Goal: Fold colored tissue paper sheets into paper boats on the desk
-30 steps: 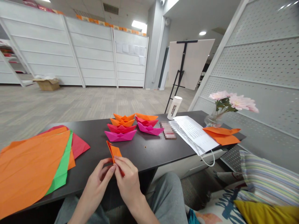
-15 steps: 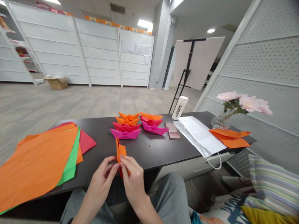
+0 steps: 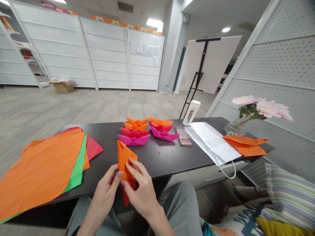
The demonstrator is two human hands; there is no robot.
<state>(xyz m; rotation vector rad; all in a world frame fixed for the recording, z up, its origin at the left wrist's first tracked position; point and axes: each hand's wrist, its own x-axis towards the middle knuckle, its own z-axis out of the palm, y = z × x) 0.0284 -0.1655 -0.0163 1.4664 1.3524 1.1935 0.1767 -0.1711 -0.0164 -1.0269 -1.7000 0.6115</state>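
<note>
A folded piece of orange paper is held upright over the table's front edge, above my lap. My left hand pinches its left edge between thumb and fingers. On its right side, my right hand grips it with the thumb low and the fingertips against the face. Just beyond stand two rows of folded paper boats; the left row has a magenta boat in front, with red and orange ones behind. A second magenta boat heads the right row.
Large orange sheets with green and red ones beneath cover the table's left part. To the right are a white bottle, a printed page with a white cable, a flower vase and folded orange paper. A pixelated patch hides one item.
The orange paper has turned from nearly edge-on to show a broad face. My right hand's fingers have spread over that face, while my left hand still pinches the left edge.
</note>
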